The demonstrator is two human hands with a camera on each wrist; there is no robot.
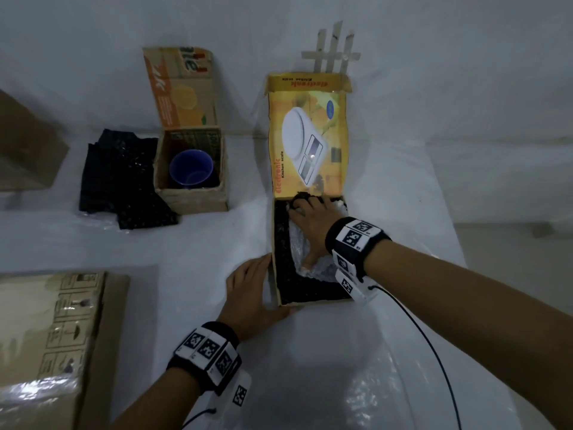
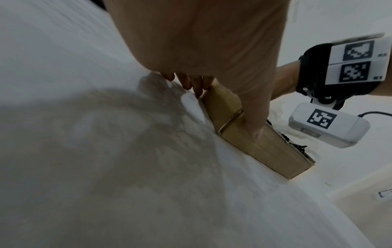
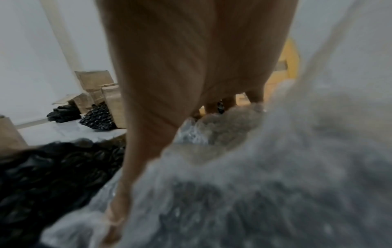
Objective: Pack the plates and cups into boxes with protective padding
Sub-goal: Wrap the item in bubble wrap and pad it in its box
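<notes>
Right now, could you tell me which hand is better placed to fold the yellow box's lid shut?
Probably the left hand: it only steadies the yellow box from outside, while the right hand presses the clear bubble wrap inside.

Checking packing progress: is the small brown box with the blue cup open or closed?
Open. The small brown box has its lid flap standing upright behind it, and the blue cup sits upright inside, mouth up and uncovered. No padding shows over it.

A white-covered surface (image 1: 387, 187) carries everything. A cardboard lattice divider (image 1: 333, 49) leans against the white wall (image 1: 93, 32) behind it.
</notes>
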